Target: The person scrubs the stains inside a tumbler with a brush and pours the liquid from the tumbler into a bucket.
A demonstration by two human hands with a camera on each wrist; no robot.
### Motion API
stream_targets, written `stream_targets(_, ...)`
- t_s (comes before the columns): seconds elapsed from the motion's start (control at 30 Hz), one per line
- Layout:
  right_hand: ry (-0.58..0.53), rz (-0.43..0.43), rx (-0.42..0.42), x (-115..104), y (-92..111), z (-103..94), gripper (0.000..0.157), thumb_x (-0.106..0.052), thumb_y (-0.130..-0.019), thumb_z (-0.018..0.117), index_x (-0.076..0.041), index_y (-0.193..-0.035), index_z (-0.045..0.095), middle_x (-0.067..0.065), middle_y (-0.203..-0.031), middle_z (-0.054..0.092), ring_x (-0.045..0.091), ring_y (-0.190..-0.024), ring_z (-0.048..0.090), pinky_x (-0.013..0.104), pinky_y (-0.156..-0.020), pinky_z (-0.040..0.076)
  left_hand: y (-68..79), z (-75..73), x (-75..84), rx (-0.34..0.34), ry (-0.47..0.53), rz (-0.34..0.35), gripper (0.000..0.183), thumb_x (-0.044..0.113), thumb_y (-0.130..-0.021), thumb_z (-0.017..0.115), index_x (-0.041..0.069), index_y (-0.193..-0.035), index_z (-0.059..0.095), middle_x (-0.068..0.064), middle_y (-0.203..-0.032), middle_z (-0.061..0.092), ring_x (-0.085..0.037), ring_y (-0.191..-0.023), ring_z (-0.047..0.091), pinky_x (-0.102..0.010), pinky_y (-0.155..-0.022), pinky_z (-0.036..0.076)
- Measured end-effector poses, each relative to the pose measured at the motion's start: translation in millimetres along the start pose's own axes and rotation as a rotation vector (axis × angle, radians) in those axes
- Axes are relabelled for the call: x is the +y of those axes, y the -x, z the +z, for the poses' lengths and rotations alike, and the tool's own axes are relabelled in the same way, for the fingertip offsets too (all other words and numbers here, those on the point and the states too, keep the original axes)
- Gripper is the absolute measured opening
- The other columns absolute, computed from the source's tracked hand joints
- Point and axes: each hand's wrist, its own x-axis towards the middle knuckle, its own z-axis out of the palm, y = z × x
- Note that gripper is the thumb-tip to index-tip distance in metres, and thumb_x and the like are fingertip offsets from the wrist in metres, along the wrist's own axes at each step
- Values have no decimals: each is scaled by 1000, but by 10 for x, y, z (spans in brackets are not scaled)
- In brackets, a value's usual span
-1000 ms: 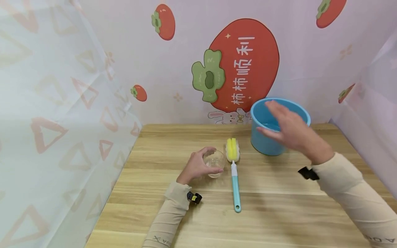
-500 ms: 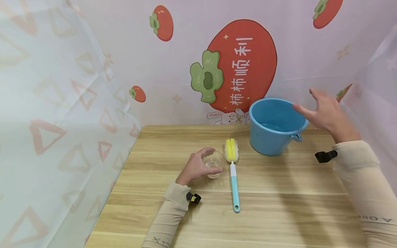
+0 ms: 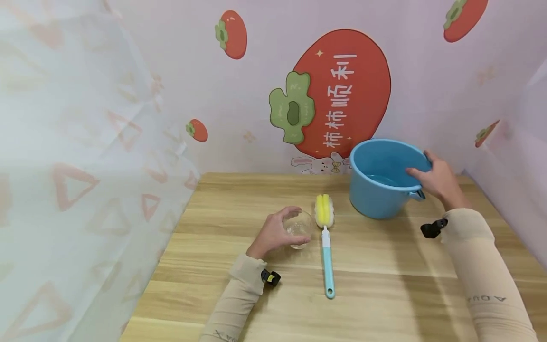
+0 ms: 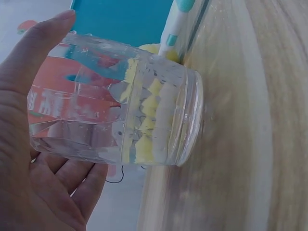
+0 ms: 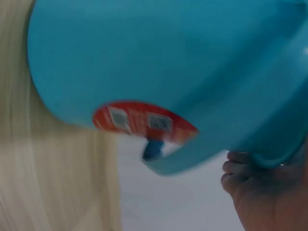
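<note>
My left hand [image 3: 275, 235] holds a clear drinking glass [image 3: 299, 222] that stands upright on the wooden table, thumb on one side and fingers round the other. Faceted walls and a thick base of the glass [image 4: 96, 101] show in the left wrist view. At the back right, my right hand [image 3: 440, 183] grips the rim of a light blue bucket [image 3: 378, 199], its thumb over the inside of the rim and its fingers outside. Between glass and bucket lies a bottle brush [image 3: 327, 266] with a yellow and white sponge head and a turquoise handle.
The bucket has a lug [image 3: 416, 195] on its near right side and a red label [image 5: 144, 120] on its wall. A printed cloth wall [image 3: 239, 95] rises behind the wooden table [image 3: 278, 308], with further cloth on the left and right.
My right hand, first in front of the bucket's opening, has swung out to the right and then come down onto the bucket's right rim. The left hand and glass stay put.
</note>
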Motion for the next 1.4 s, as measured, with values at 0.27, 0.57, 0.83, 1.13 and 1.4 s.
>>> stream_targets(0.27,-141,15,26,74,72,97,89,-26,-106,55,-11,-169,-6,37,-170,9,69,-148,24,84,-108,30,0,14,28,15,-24,3,88,38,-68,101,15,-142,61,-11,-141,69,-23,-134,64,-50,-114,50)
stream_targets(0.57,-165,13,-8,121,78,86,87,-16,-105,48,-10,-168,-12,38,-171,4,69,-149,19,85,-111,25,-63,26,36,32,-25,40,83,38,-68,101,8,-138,65,-15,-137,72,-30,-129,69,-51,-109,54)
stream_targets(0.83,-185,10,-54,59,-1,109,91,-9,-102,48,-8,-167,-15,37,-172,2,68,-151,17,84,-113,23,-113,-17,55,58,-18,26,82,37,-68,101,7,-136,67,-17,-136,72,-32,-128,69,-53,-108,54)
stream_targets(1.13,-186,0,-33,73,6,111,90,-10,-101,47,-11,-168,-14,32,-174,0,67,-152,17,85,-112,24,-368,-133,281,107,-105,-46,83,44,-67,100,11,-136,69,-8,-135,74,-29,-131,67,-53,-109,53)
stream_targets(1.4,-201,0,-30,88,28,104,90,-11,-101,47,-12,-168,-14,32,-174,0,67,-152,16,84,-112,25,-734,-307,564,132,-120,-74,85,47,-65,100,14,-137,68,-4,-136,73,-28,-132,65,-51,-109,52)
